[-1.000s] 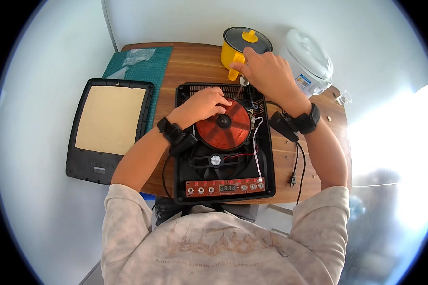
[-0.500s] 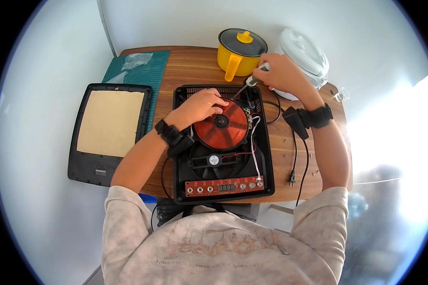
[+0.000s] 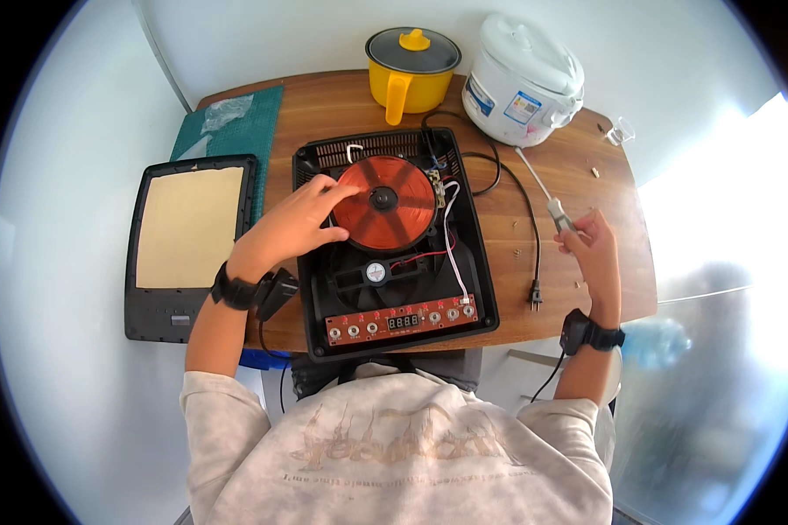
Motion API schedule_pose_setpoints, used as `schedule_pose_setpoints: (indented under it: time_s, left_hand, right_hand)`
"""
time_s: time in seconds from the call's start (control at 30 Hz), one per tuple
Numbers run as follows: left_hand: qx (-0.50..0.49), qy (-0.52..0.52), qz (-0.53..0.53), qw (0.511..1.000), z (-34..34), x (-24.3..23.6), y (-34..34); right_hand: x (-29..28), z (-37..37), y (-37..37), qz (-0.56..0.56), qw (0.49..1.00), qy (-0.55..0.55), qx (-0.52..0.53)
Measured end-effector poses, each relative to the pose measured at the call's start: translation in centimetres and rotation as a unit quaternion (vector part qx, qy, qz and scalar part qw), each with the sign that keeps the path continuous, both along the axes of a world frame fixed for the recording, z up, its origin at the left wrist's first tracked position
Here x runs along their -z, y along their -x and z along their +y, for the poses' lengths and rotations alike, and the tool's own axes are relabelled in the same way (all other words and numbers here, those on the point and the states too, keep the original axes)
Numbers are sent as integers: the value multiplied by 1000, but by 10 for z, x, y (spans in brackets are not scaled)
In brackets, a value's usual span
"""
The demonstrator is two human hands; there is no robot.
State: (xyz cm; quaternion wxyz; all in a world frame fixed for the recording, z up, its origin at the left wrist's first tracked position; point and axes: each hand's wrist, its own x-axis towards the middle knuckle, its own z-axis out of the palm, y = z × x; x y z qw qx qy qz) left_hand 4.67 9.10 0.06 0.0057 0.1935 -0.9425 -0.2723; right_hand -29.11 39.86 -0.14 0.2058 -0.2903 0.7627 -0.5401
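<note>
An opened induction cooker's black base [image 3: 486, 315] lies before me, with a round red-copper coil [image 3: 403, 219], a small fan [image 3: 376, 273] and a red button board [image 3: 403, 322] inside. My left hand [image 3: 293, 223] reaches over the base's left side. Its thumb and forefinger are spread apart and touch the coil's left edge. To the right of the base, my right hand [image 3: 589, 245] is closed round the pale handle of a screwdriver [image 3: 545, 185]. The shaft points away from me, over the tabletop and clear of the cooker.
The detached black cover with a beige panel [image 3: 191, 227] lies left, partly on a green cutting mat [image 3: 267, 118]. A yellow lidded pot [image 3: 411, 83] and a white rice cooker [image 3: 521, 83] stand behind. A power cord with plug [image 3: 535, 293] and several small screws [image 3: 517, 252] lie right.
My right hand has drawn the screwdriver out from the coil's far right edge and moved right and nearer. My left hand has shifted from the coil's top to its left edge, fingers spreading.
</note>
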Motion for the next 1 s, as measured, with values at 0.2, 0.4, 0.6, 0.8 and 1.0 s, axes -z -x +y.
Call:
schedule_pose_setpoints:
  time_s: [0.2, 0.4, 0.6, 0.8, 1.0]
  left_hand:
    - [-90, 17, -8, 996, 24, 9, -16]
    - [-125, 38, -70, 989, 38, 12, -4]
    - [-84, 165, 52, 981, 50, 20, -11]
    - [-29, 113, 6, 993, 83, 7, -19]
    - [-39, 85, 3, 996, 82, 23, -26]
  right_hand:
    - [48, 43, -27, -6, 1000, -22, 21]
    - [53, 20, -59, 153, 980, -123, -20]
    - [64, 1, -69, 279, 947, -150, -46]
    - [65, -9, -74, 333, 921, -191, -60]
    - [66, -7, -80, 295, 939, -169, -45]
